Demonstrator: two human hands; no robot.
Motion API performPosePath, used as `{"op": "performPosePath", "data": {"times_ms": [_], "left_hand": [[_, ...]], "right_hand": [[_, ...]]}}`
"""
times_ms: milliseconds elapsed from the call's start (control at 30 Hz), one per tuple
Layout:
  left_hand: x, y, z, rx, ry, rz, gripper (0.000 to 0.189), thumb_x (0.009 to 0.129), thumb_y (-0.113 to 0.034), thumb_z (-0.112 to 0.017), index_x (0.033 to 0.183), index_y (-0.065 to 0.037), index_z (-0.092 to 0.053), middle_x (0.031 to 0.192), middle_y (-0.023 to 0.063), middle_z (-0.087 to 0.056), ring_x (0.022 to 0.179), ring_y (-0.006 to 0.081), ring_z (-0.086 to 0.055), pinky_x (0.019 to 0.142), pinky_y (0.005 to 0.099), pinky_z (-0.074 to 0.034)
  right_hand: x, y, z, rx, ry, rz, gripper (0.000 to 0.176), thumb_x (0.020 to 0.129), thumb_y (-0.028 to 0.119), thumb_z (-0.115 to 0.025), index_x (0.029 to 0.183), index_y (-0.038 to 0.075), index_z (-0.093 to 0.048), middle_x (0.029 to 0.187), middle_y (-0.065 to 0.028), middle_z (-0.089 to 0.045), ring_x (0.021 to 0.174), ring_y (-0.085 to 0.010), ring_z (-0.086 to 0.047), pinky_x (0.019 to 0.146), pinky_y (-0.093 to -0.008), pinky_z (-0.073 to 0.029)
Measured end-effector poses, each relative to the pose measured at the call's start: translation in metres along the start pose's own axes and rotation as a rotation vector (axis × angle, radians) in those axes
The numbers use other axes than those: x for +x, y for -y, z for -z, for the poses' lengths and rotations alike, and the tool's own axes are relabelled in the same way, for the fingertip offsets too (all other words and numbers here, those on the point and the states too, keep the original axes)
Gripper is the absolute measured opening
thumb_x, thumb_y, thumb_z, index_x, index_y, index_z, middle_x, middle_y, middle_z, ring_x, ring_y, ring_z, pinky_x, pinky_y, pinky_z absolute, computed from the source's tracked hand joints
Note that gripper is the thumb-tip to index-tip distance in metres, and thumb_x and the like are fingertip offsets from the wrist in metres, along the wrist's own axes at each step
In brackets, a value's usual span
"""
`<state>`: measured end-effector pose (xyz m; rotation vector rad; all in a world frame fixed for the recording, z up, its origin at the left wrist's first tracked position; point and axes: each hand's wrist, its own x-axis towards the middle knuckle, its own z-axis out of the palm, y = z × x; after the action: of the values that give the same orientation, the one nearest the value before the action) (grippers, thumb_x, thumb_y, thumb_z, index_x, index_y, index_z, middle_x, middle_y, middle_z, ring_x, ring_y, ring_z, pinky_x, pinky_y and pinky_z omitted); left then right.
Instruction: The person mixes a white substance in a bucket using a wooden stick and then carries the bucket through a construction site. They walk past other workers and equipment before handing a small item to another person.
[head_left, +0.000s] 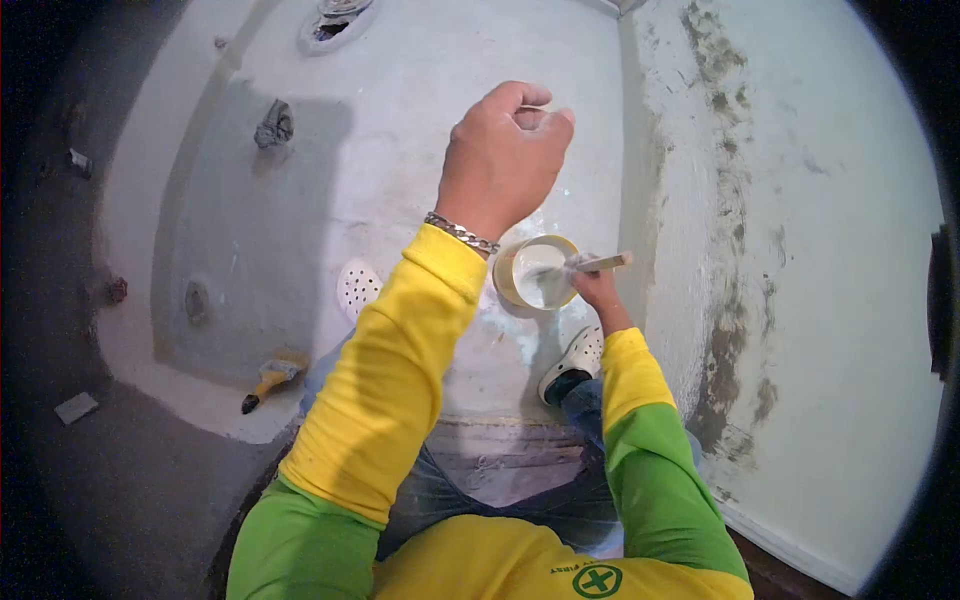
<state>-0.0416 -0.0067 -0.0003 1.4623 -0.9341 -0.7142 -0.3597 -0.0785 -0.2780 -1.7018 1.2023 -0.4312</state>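
My left hand point(508, 150) is raised high in front of me, its back toward the camera and its fingers curled in. Nothing shows in the gap between thumb and forefinger. A chain bracelet point(460, 232) circles that wrist. Lower down, my right hand point(598, 287) grips a paintbrush point(607, 262) with a pale wooden handle. The brush leans over the right rim of a yellow bucket point(504, 278), its head down toward the white paint point(535, 262). The bucket stands on the floor between my feet.
A yellow-handled brush point(268, 383) lies on the left ledge. Grey crumpled cloth point(274, 124) sits on the whitish floor point(410, 140). At the far end is a round drain opening point(333, 28). Along the right runs a stained wall point(820, 290). My white clogs point(573, 362) flank the bucket.
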Motion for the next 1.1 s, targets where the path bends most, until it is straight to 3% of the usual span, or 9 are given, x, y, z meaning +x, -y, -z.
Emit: {"op": "performPosePath", "data": {"times_ms": [100, 167, 233, 300, 400, 433, 500, 600, 1100], "left_hand": [[0.004, 0.005, -0.003, -0.075, -0.044, 0.043, 0.035, 0.080, -0.029, -0.063, 0.100, -0.001, -0.063, 0.087, 0.0141, -0.068, 0.082, 0.0263, -0.066, 0.077, 0.0335, -0.050], [0.003, 0.003, -0.007, -0.068, -0.036, 0.025, 0.035, 0.080, -0.029, -0.063, 0.100, -0.001, -0.063, 0.088, 0.0144, -0.068, 0.083, 0.0265, -0.066, 0.077, 0.0335, -0.050], [-0.001, 0.005, -0.005, -0.060, -0.037, 0.021, 0.035, 0.080, -0.029, -0.063, 0.101, -0.001, -0.062, 0.088, 0.0146, -0.068, 0.083, 0.0266, -0.066, 0.077, 0.0336, -0.050], [-0.001, 0.003, -0.004, -0.081, -0.019, 0.022, 0.036, 0.079, -0.029, -0.063, 0.101, -0.001, -0.062, 0.091, 0.0150, -0.068, 0.085, 0.0268, -0.066, 0.078, 0.0336, -0.050], [0.003, 0.002, -0.005, -0.066, -0.029, 0.046, 0.036, 0.079, -0.029, -0.063, 0.101, -0.001, -0.062, 0.091, 0.0150, -0.068, 0.085, 0.0271, -0.065, 0.079, 0.0338, -0.050], [0.003, 0.001, -0.008, -0.068, -0.031, 0.038, 0.036, 0.079, -0.029, -0.063, 0.101, -0.001, -0.062, 0.091, 0.0150, -0.068, 0.085, 0.0271, -0.065, 0.079, 0.0338, -0.050], [0.001, 0.001, -0.010, -0.067, -0.021, 0.047, 0.036, 0.079, -0.030, -0.063, 0.102, -0.001, -0.062, 0.091, 0.0148, -0.068, 0.086, 0.0271, -0.065, 0.079, 0.0343, -0.050], [0.002, 0.000, -0.005, -0.067, -0.023, 0.005, 0.037, 0.080, -0.030, -0.062, 0.102, -0.002, -0.062, 0.090, 0.0144, -0.068, 0.087, 0.0272, -0.065, 0.080, 0.0345, -0.050], [0.003, 0.001, 0.010, -0.019, -0.083, 0.018, 0.042, 0.081, -0.031, -0.064, 0.105, 0.002, -0.061, 0.091, 0.0110, -0.067, 0.082, 0.0175, -0.062, 0.076, 0.0279, -0.049]], "right_hand": [[0.019, -0.035, -0.032, -0.514, -0.089, 0.646, 0.012, 0.073, 0.006, -0.065, 0.084, 0.003, -0.061, 0.084, -0.0078, -0.066, 0.079, -0.0204, -0.063, 0.071, -0.0346, -0.051], [-0.005, -0.004, -0.031, -0.634, -0.052, 0.631, 0.011, 0.073, 0.005, -0.063, 0.084, 0.002, -0.062, 0.086, -0.0110, -0.067, 0.080, -0.0232, -0.064, 0.072, -0.0358, -0.051], [-0.020, 0.034, -0.006, -0.321, 0.347, 0.161, 0.008, 0.075, 0.004, -0.063, 0.083, 0.002, -0.064, 0.086, -0.0112, -0.066, 0.079, -0.0229, -0.063, 0.072, -0.0354, -0.051], [-0.020, 0.022, 0.001, -0.004, 0.239, -0.140, 0.007, 0.075, 0.004, -0.064, 0.081, 0.002, -0.064, 0.085, -0.0115, -0.066, 0.079, -0.0228, -0.063, 0.071, -0.0359, -0.051], [0.005, -0.018, -0.028, -0.332, -0.159, 0.657, 0.012, 0.076, 0.008, -0.065, 0.087, 0.003, -0.064, 0.087, -0.0140, -0.065, 0.079, -0.0289, -0.062, 0.072, -0.0371, -0.051], [-0.001, -0.035, -0.034, -0.870, 0.077, 0.392, 0.017, 0.079, 0.011, -0.062, 0.094, 0.005, -0.065, 0.092, -0.0157, -0.065, 0.083, -0.0326, -0.061, 0.076, -0.0374, -0.050], [-0.027, -0.015, -0.031, -0.613, 0.162, 0.493, 0.022, 0.081, 0.014, -0.059, 0.099, 0.005, -0.065, 0.096, -0.0141, -0.066, 0.089, -0.0299, -0.062, 0.081, -0.0379, -0.050], [-0.038, 0.042, 0.021, -0.045, 0.264, -0.091, 0.012, 0.076, 0.007, -0.067, 0.087, 0.003, -0.069, 0.090, -0.0068, -0.066, 0.081, -0.0158, -0.061, 0.076, -0.0308, -0.050], [-0.029, 0.228, 0.099, -0.217, 0.251, -0.052, 0.020, 0.079, 0.007, -0.065, 0.097, -0.002, -0.065, 0.091, -0.0080, -0.067, 0.080, -0.0145, -0.062, 0.072, -0.0274, -0.051]]}}
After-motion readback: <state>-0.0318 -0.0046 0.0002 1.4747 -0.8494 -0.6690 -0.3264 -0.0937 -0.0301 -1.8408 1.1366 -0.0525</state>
